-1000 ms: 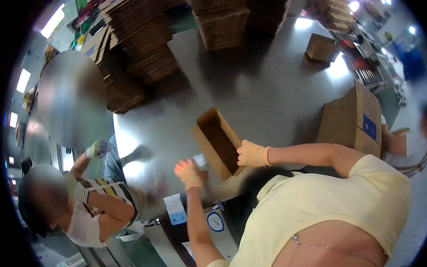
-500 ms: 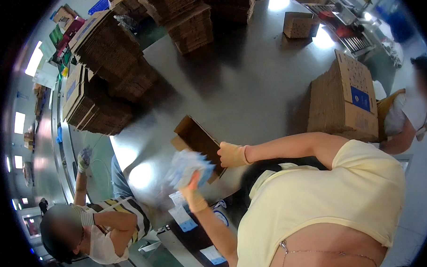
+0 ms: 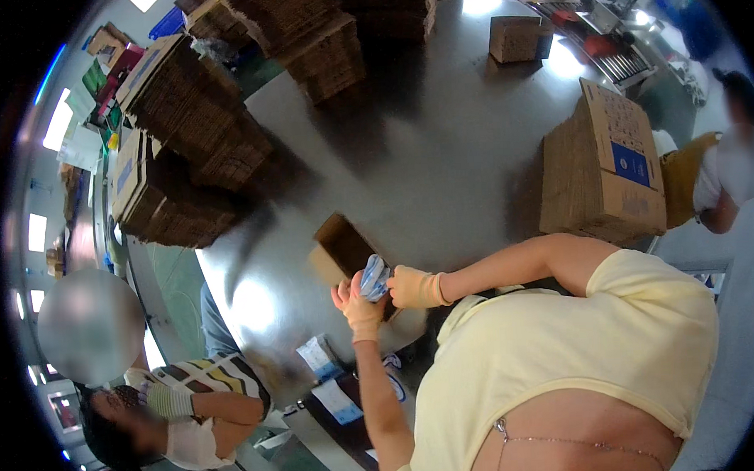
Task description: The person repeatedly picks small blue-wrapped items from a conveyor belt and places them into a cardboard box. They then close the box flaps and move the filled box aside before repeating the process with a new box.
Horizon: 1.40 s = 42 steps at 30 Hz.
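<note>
An open cardboard box [image 3: 341, 242] stands on the metal table in front of me, its near part hidden behind my hands. My left hand [image 3: 362, 309], in a pale glove with bare fingertips, holds a blue-and-white packet [image 3: 374, 277] over the near end of the box. My right hand [image 3: 416, 287], gloved alike, is closed at the box's near right edge, right beside the packet. Its fingertips are partly hidden. Below my left hand lie more blue-and-white packets, one [image 3: 319, 356] near the table edge and another [image 3: 340, 400] on a dark surface.
Stacks of flattened cardboard [image 3: 192, 117] stand at the far left and back. Another stack [image 3: 599, 174] is at the right, and a closed box [image 3: 520, 39] at the back right. One person [image 3: 192, 400] is at the left, another [image 3: 715, 170] at the right.
My left hand has brought the packet up and right, from beside the box to over its near end. The box has shifted slightly. The person at the left has lowered a raised arm.
</note>
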Each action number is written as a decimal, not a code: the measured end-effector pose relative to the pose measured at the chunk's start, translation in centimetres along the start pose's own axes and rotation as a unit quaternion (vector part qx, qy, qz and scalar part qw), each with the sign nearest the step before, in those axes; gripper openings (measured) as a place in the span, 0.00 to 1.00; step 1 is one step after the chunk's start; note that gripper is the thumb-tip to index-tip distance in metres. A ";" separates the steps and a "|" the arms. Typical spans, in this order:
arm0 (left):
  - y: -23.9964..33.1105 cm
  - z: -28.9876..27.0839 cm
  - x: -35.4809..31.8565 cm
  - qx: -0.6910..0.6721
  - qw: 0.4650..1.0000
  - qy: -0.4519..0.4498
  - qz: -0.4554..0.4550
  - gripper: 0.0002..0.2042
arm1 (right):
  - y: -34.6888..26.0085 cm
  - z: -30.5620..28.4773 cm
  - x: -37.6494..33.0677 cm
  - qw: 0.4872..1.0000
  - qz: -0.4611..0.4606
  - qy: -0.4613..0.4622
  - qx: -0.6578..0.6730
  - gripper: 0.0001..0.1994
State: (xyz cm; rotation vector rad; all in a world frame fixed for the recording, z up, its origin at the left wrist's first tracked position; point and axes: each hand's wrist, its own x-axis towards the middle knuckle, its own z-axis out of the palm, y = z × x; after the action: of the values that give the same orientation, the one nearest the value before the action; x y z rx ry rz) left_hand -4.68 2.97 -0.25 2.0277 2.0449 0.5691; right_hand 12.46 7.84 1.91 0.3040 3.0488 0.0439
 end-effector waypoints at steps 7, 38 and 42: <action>4.3 -6.4 4.8 0.175 0.957 -0.230 -0.006 0.15 | -1.4 -1.4 -1.3 0.995 -0.018 -0.092 -0.030 0.05; -13.5 -9.4 -16.3 -0.221 0.853 -0.024 -0.473 0.19 | -1.1 -2.9 -3.9 0.995 0.013 -0.097 -0.002 0.03; -16.4 -3.5 -13.4 -0.301 0.813 -0.069 -0.494 0.27 | 0.0 -3.6 -3.7 0.997 0.007 -0.082 0.010 0.03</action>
State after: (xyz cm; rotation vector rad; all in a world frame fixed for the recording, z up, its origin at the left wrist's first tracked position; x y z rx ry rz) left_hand -20.61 -10.47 -5.40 0.4934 2.0865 0.6663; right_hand 15.78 7.02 5.75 0.3145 2.8853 -0.0101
